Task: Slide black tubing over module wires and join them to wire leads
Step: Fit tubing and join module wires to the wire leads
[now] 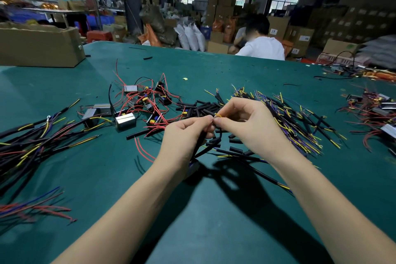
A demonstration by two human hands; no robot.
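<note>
1. Loose black tubing pieces [204,106] are lying heaped on the green felt-like table [214,210], just beyond the hands.
2. Boxy modules [125,118] trailing thin red wires are cluttering the far left; striped wire leads [293,120] are fanning out at right.
3. The left hand [182,135] is pinching black-sleeved wires, a module [192,168] dangling beneath.
4. The right hand [250,123] is pinching a yellow wire end [218,115] against them, fingertips meeting.

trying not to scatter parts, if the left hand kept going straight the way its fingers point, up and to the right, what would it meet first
Most likely the right hand: the left hand fingertips already meet it at the yellow wire they pinch together. Beyond lies the pile of black tubing pieces, though depth is hard to judge.
</note>
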